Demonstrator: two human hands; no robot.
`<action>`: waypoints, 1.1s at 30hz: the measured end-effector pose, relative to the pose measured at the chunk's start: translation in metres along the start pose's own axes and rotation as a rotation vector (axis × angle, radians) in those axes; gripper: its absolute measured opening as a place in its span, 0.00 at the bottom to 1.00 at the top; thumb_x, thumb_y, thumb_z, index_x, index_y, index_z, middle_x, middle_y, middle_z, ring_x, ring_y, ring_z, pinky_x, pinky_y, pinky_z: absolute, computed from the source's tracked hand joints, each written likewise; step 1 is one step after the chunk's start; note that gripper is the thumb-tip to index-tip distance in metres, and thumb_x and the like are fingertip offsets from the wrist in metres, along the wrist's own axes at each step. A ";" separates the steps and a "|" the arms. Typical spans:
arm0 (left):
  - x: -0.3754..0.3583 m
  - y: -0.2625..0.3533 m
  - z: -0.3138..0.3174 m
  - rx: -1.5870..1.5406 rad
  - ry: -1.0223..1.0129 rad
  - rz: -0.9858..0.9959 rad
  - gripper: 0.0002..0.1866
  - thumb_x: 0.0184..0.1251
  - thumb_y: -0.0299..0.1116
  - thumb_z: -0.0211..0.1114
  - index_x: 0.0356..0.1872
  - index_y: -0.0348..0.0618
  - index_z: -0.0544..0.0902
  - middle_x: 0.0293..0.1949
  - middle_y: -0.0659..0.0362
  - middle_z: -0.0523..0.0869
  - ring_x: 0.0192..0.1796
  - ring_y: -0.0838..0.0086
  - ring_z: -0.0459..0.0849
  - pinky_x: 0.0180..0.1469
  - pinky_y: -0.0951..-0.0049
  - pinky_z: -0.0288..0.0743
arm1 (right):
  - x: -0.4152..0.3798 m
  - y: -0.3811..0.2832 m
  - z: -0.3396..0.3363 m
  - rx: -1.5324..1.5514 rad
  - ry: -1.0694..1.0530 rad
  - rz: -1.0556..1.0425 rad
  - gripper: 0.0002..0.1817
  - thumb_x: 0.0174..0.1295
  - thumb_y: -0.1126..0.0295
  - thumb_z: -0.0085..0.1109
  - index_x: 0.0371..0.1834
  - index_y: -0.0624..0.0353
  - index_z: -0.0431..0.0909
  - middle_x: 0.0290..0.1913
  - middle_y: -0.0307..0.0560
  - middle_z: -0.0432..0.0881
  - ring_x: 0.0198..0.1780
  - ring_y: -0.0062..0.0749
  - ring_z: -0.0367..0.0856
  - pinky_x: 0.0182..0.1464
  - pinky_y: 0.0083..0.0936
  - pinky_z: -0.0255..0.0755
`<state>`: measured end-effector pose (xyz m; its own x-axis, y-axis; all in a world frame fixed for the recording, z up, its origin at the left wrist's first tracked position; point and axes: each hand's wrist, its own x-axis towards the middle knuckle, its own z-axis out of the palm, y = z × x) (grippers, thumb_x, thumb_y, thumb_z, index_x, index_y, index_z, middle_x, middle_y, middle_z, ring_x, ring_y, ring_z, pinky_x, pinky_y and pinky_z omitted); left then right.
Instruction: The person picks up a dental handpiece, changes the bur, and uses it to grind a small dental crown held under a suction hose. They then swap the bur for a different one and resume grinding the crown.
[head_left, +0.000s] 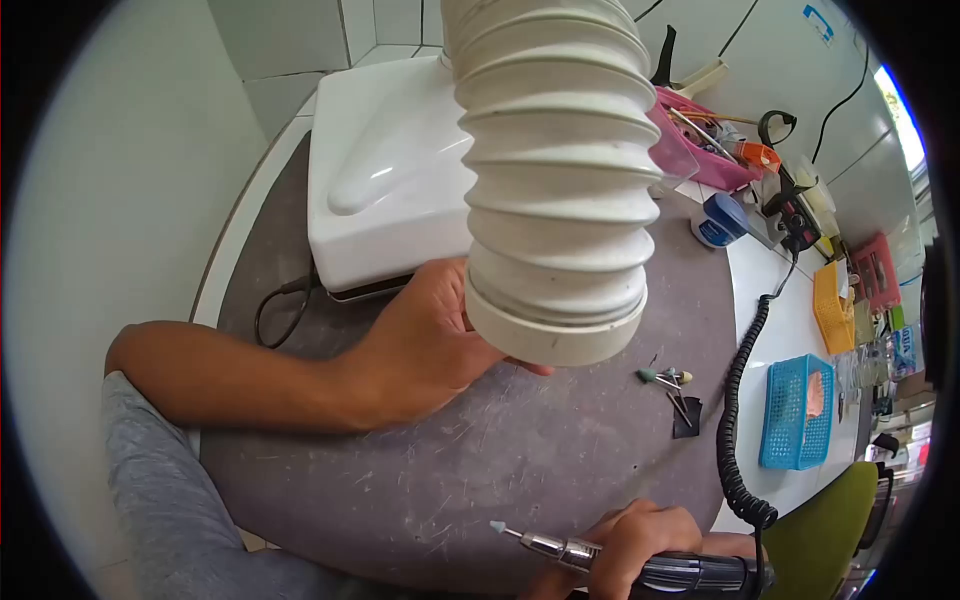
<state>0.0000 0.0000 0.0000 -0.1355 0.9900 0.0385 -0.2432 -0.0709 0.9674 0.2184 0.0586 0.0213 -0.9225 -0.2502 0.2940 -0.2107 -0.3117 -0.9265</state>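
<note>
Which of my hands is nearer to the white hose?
Left. Your left hand is partly hidden behind the lower end of the hose; your right hand is farther off, toward the bottom right of the picture, holding a drill.

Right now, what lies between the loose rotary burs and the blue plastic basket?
The coiled black cord runs between the loose rotary burs and the blue plastic basket; the head view shows it.
</note>
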 end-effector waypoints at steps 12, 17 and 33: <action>0.001 0.001 0.005 -0.133 -0.100 -0.126 0.11 0.66 0.27 0.59 0.48 0.34 0.76 0.40 0.54 0.83 0.40 0.75 0.82 0.43 0.76 0.79 | -0.010 0.018 0.008 0.004 0.281 -0.145 0.09 0.60 0.74 0.60 0.34 0.61 0.68 0.34 0.56 0.79 0.38 0.39 0.83 0.39 0.32 0.78; -0.004 0.003 0.005 -0.066 -0.152 -0.158 0.15 0.70 0.37 0.56 0.50 0.37 0.74 0.39 0.57 0.81 0.40 0.79 0.79 0.42 0.81 0.74 | -0.003 -0.003 0.000 0.126 0.603 -0.111 0.19 0.54 0.77 0.65 0.38 0.55 0.61 0.27 0.60 0.77 0.28 0.41 0.80 0.28 0.29 0.75; -0.006 0.001 0.012 0.168 -0.258 -0.018 0.09 0.64 0.31 0.63 0.39 0.40 0.74 0.34 0.61 0.80 0.37 0.82 0.79 0.39 0.81 0.73 | 0.019 -0.021 -0.073 -0.759 1.139 -0.146 0.15 0.57 0.74 0.64 0.39 0.58 0.64 0.37 0.45 0.80 0.39 0.24 0.80 0.39 0.19 0.75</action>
<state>0.0124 -0.0043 0.0039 0.1209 0.9907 0.0627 -0.0786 -0.0534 0.9955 0.1820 0.1279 0.0292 -0.5521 0.7384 0.3872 -0.1115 0.3949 -0.9119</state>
